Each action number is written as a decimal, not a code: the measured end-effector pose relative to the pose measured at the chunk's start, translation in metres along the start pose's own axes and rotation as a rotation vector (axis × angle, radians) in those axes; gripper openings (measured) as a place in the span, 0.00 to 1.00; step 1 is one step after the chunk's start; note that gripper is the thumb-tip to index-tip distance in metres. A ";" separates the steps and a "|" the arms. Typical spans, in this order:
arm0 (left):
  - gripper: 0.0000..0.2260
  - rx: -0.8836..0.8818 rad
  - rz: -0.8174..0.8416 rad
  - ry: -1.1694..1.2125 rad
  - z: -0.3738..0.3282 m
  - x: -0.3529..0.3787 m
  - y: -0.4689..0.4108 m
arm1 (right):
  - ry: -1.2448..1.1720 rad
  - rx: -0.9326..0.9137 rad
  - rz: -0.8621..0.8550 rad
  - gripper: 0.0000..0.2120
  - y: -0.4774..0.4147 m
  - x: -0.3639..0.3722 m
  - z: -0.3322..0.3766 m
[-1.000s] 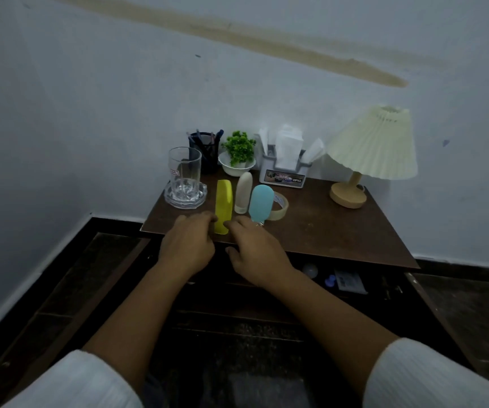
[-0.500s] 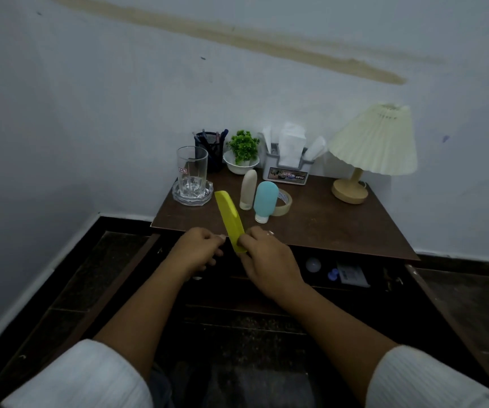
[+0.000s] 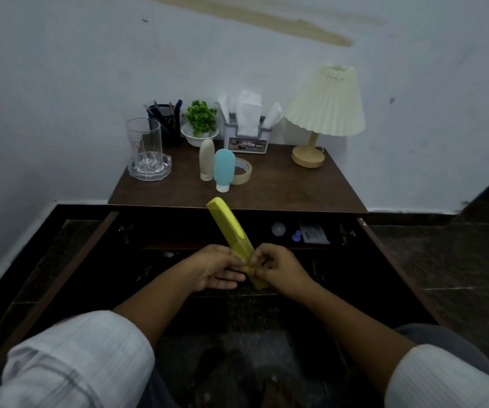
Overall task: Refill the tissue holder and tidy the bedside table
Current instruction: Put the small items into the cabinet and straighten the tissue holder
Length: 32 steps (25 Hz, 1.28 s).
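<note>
Both hands hold a yellow comb point(image 3: 230, 228) in the air over an open drawer point(image 3: 384, 251), just in front of the tabletop point(image 3: 290, 184). The right hand point(image 3: 283, 267) has its grip clamped on the comb's lower end, fingers curled round it. The left hand point(image 3: 215, 267) pinches the same end from the other side with thumb and forefinger, its other fingers stretched loosely beneath. The comb tilts up and to the left, with its teeth facing left.

The tissue holder point(image 3: 246, 136) stands at the back of the tabletop against the wall, white tissues sticking up out of it. To its left is a small green plant point(image 3: 200, 117) in a white bowl, then a dark pen cup point(image 3: 165, 122). A clear glass point(image 3: 143, 141) stands on a glass dish point(image 3: 149, 172) at the left edge. In the middle a cream bottle point(image 3: 207, 159) and a blue bottle point(image 3: 224, 169) stand cap down, side by side, with a roll of tape point(image 3: 244, 172) just behind the blue one. A lamp point(image 3: 325, 113) with a pleated shade stands at the right.
</note>
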<state>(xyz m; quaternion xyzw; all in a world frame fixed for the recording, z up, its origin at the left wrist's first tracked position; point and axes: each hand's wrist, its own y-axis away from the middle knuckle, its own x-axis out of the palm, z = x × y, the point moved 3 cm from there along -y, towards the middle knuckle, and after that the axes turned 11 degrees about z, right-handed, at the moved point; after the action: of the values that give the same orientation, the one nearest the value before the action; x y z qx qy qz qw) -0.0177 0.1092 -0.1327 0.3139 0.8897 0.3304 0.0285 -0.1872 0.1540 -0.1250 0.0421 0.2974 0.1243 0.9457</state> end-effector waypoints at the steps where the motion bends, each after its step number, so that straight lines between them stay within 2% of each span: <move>1: 0.04 -0.023 0.019 -0.030 0.004 0.005 -0.006 | -0.042 0.058 0.051 0.08 -0.002 0.000 -0.009; 4: 0.06 -0.101 0.051 -0.144 0.015 0.015 -0.023 | -0.136 0.176 0.159 0.13 -0.002 -0.004 -0.032; 6: 0.06 -0.144 0.058 -0.194 0.018 0.017 -0.033 | -0.190 0.273 0.173 0.12 0.000 -0.008 -0.045; 8: 0.08 -0.137 0.040 -0.226 0.014 0.016 -0.043 | -0.263 0.385 0.111 0.10 -0.002 -0.013 -0.055; 11: 0.14 -0.022 -0.040 -0.280 0.000 0.012 -0.060 | -0.428 0.486 -0.017 0.08 -0.021 -0.022 -0.065; 15: 0.17 0.093 -0.098 -0.365 -0.009 0.010 -0.082 | -0.558 0.490 -0.100 0.11 -0.049 -0.026 -0.067; 18: 0.18 0.110 -0.064 -0.411 -0.007 0.012 -0.094 | -0.633 0.483 -0.045 0.15 -0.062 -0.020 -0.067; 21: 0.20 0.182 -0.089 -0.588 -0.009 0.008 -0.108 | -0.685 0.438 0.035 0.19 -0.072 -0.018 -0.066; 23: 0.21 0.201 -0.113 -0.796 -0.011 0.007 -0.116 | -0.523 0.377 0.048 0.19 -0.076 -0.018 -0.071; 25: 0.22 0.207 -0.167 -1.026 -0.013 0.009 -0.121 | -0.082 0.278 0.027 0.15 -0.077 -0.020 -0.077; 28: 0.24 0.147 -0.218 -1.308 -0.011 0.012 -0.121 | 0.502 0.184 0.105 0.23 -0.073 -0.012 -0.087; 30: 0.28 0.068 -0.170 -1.432 -0.004 0.014 -0.125 | 0.706 0.131 0.205 0.30 -0.068 -0.006 -0.092; 32: 0.31 0.027 -0.149 -1.497 0.002 0.014 -0.129 | 0.810 0.092 0.243 0.35 -0.067 -0.003 -0.095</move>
<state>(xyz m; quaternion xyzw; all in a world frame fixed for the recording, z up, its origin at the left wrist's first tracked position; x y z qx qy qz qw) -0.0981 0.0422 -0.2102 0.3940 0.6554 0.0150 0.6441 -0.2304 0.0894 -0.2112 0.0666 0.6429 0.2278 0.7282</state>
